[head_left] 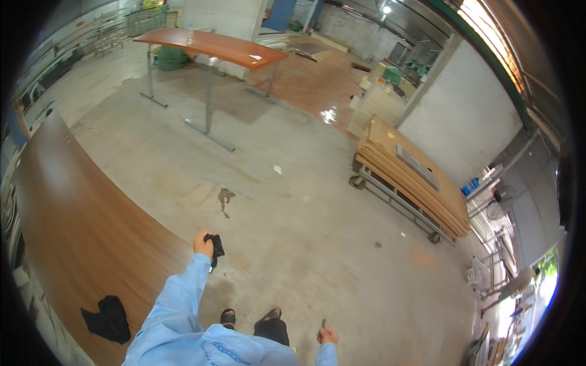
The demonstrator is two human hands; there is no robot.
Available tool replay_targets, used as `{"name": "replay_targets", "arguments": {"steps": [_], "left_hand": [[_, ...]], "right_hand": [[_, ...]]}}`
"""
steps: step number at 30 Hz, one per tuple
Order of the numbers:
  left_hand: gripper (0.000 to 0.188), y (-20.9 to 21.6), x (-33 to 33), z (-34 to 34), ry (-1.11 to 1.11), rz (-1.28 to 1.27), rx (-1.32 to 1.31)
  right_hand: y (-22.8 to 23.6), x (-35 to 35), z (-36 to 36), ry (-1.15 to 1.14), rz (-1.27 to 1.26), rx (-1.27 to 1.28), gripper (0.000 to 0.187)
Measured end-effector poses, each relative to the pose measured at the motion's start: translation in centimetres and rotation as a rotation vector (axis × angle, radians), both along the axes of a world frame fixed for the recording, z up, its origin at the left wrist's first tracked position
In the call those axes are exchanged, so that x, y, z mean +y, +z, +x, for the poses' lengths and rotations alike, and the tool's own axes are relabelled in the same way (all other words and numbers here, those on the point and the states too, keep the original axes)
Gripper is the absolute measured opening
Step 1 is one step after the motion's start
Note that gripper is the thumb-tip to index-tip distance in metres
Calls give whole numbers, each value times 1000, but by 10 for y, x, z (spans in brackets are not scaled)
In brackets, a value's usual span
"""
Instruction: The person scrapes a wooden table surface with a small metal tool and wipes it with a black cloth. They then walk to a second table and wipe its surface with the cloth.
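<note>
My left hand (201,245) is closed around a bunched black cloth (215,245), held out in front of me near the right edge of a wood-grain brown panel (79,207). On that panel, close to my left arm, lies a second piece of black cloth (110,320). My right hand (328,335) hangs low on the right, closed on a small thin dark object (324,322) that pokes up from the fingers. Its kind is too small to make out.
A reddish-brown table (213,47) on metal legs stands ahead to the left, a bottle (190,34) on top. To the right, a wheeled cart (397,201) carries stacked boards (421,183) beside a pale wall (470,104). A fan (500,202) and another person (516,283) are at far right.
</note>
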State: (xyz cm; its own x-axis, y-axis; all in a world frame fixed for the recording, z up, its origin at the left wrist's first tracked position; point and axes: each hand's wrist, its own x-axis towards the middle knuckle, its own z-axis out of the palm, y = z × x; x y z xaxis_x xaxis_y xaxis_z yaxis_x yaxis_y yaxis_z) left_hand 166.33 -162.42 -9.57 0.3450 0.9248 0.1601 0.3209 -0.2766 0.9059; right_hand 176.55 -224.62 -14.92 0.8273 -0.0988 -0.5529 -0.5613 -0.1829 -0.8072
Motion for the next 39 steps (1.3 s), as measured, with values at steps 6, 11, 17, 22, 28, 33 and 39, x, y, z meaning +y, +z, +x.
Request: {"name": "replay_targets", "arguments": {"steps": [6, 11, 17, 22, 28, 33, 39], "left_hand": [[18, 3, -67, -93, 408, -258, -106], [20, 12, -125, -184, 905, -278, -63], [21, 59, -209, -222, 1229, -222, -288], [21, 106, -219, -187, 1262, -9, -268], [27, 124, -175, -208, 1351, 128, -234], [30, 149, -111, -263, 1361, 337, -169], [114, 190, -55, -233, 981, -83, 795]], "right_hand": [[-5, 192, 126, 657, 64, -16, 32], [29, 349, 150, 1188, 193, 30, 28], [89, 484, 93, 1683, 284, -55, 32], [139, 556, -4, 1843, 519, -143, 37], [85, 545, 38, 1871, 473, -655, 29], [-60, 407, 238, 1556, -165, -58, 22], [-118, 92, 391, 331, -351, 480, 27]]}}
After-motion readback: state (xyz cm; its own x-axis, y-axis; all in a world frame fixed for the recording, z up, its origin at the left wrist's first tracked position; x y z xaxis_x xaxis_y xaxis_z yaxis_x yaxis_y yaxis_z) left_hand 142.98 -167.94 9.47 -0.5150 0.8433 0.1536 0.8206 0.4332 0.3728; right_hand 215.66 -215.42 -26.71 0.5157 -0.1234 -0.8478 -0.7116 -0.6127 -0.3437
